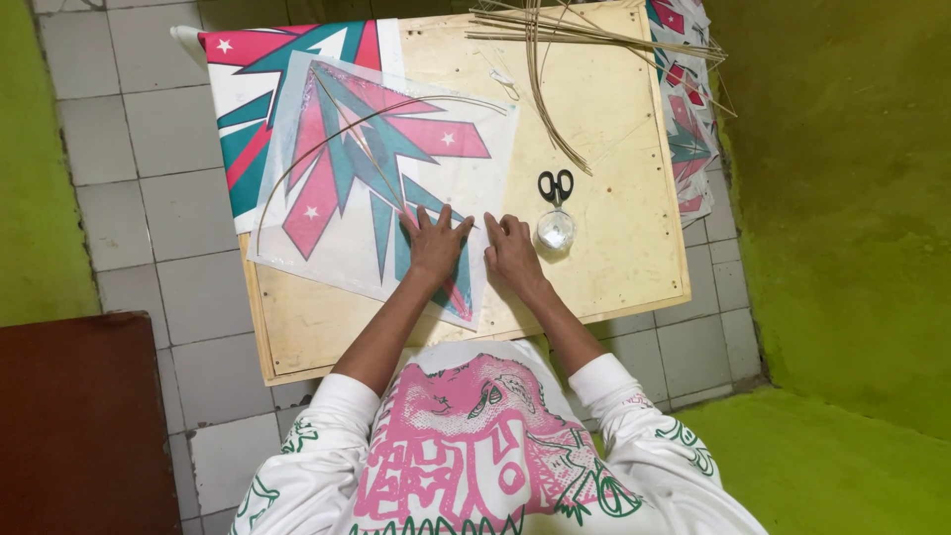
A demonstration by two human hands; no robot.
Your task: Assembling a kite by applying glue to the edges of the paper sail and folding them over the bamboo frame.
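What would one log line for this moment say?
left hand: flat on kite | right hand: on kite edge | scissors, jar: beside | sticks: far end

The one camera sits on my head and looks almost straight down. It takes in the whole tabletop (614, 149) from above, with my shirt along the bottom edge, tiled floor (129, 129) at left and green wall (852, 178) at right.

We press both hands (474, 250) on the kite sheet (381, 178); scissors (556, 185) and a jar (555, 230) lie just right, sticks (570, 40) beyond.
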